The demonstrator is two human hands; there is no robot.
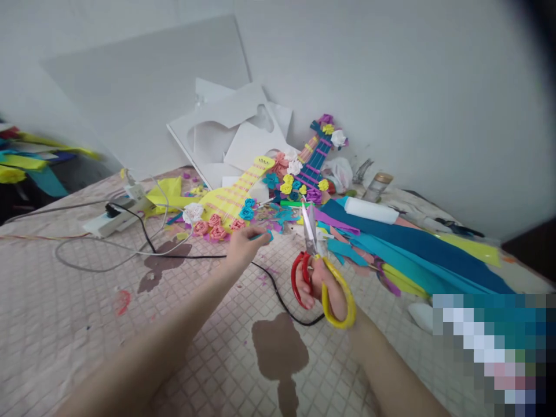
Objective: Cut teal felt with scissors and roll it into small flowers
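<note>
My left hand pinches a small piece of blue crepe paper above the middle of the table. In my right hand is a pair of scissors with one red and one yellow handle, its blades pointing away from me and slightly parted. Just beyond my left hand lies a yellow guitar-shaped cutout with pink stripes and paper flowers along its lower edge. A dark blue guitar neck with purple bands and flowers leans behind it. Blue paper scraps are scattered near the blades.
Rolled and folded crepe paper covers the right side, with a white roll on top. A glass jar stands behind. White board offcuts lean on the wall. A power strip and black cable lie on the table.
</note>
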